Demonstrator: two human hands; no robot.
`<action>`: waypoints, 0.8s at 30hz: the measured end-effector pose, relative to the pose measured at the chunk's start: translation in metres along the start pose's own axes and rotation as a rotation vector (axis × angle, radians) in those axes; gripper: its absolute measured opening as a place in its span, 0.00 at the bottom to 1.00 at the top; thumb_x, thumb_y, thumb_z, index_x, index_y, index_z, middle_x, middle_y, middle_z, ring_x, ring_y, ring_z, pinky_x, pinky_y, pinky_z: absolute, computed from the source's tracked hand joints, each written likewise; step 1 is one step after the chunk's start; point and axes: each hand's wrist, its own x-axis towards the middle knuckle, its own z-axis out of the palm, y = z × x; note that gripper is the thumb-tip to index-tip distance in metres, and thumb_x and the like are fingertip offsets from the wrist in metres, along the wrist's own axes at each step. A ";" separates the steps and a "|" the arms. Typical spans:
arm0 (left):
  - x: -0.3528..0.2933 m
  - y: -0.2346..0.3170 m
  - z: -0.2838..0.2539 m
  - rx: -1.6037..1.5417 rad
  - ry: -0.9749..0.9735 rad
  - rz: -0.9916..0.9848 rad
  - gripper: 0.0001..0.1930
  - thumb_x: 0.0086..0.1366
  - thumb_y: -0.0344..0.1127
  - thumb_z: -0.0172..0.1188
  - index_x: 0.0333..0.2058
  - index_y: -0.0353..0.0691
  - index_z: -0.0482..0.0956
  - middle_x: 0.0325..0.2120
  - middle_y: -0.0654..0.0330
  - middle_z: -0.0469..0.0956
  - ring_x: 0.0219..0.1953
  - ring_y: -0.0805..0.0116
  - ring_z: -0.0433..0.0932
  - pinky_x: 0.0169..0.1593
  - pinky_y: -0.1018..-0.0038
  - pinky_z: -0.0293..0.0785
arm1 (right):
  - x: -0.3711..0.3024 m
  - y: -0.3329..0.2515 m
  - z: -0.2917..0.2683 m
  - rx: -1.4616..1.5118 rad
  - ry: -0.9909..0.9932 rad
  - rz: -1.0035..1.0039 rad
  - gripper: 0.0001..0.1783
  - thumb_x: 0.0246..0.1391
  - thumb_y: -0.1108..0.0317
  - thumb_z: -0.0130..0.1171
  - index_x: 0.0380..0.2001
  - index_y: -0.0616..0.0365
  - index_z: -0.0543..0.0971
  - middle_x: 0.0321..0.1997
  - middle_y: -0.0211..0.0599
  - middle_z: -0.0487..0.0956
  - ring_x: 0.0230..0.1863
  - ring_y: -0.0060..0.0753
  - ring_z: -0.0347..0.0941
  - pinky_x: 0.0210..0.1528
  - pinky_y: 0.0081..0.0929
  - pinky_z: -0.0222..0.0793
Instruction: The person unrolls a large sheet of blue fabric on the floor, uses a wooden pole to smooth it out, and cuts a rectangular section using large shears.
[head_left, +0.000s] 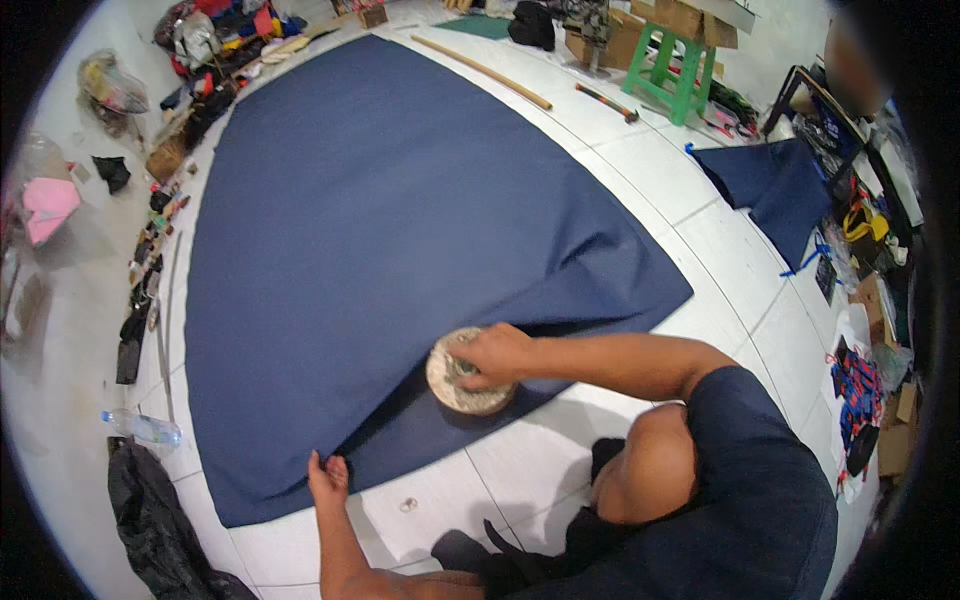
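Note:
A large sheet of navy fabric [370, 220] is spread over the white tiled floor, its near side lifted into long folds. At its near edge, left of centre, my left hand [328, 478] is closed on the fabric, with creases running away from the fingers. My right hand [498, 355] grips the top of a thick round pale block [470, 402]. A bit of what looks like a metal handle shows beneath those fingers. The block sits on the near part of the fabric, beside a raised fold. What lies under the fold is hidden.
A wooden stick [482, 72] and a hammer [607, 102] lie beyond the fabric, near a green stool [670, 75]. Navy offcuts [775, 190] lie at right. A plastic bottle [142, 427] and black cloth [165, 525] are at left. A small ring-like item [408, 505] lies near my left arm.

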 end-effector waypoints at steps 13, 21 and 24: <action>-0.026 -0.038 -0.011 0.350 0.181 0.233 0.13 0.64 0.39 0.61 0.36 0.35 0.72 0.23 0.57 0.73 0.22 0.68 0.75 0.27 0.74 0.80 | -0.131 -0.054 0.007 0.308 -0.099 0.065 0.22 0.49 0.50 0.62 0.34 0.57 0.71 0.19 0.50 0.76 0.25 0.57 0.77 0.27 0.49 0.71; -0.015 -0.031 -0.029 0.422 0.165 0.193 0.13 0.64 0.41 0.62 0.39 0.38 0.75 0.28 0.63 0.71 0.26 0.72 0.71 0.28 0.80 0.75 | -0.160 -0.067 0.030 0.422 -0.369 -0.033 0.25 0.48 0.47 0.65 0.36 0.58 0.73 0.23 0.51 0.78 0.30 0.61 0.76 0.32 0.51 0.71; -0.019 -0.037 -0.021 0.372 0.237 0.181 0.18 0.64 0.46 0.63 0.43 0.37 0.75 0.30 0.62 0.72 0.27 0.72 0.71 0.28 0.81 0.73 | -0.161 -0.053 0.045 0.591 -0.438 -0.059 0.28 0.46 0.45 0.67 0.37 0.59 0.75 0.31 0.50 0.80 0.38 0.56 0.77 0.37 0.49 0.71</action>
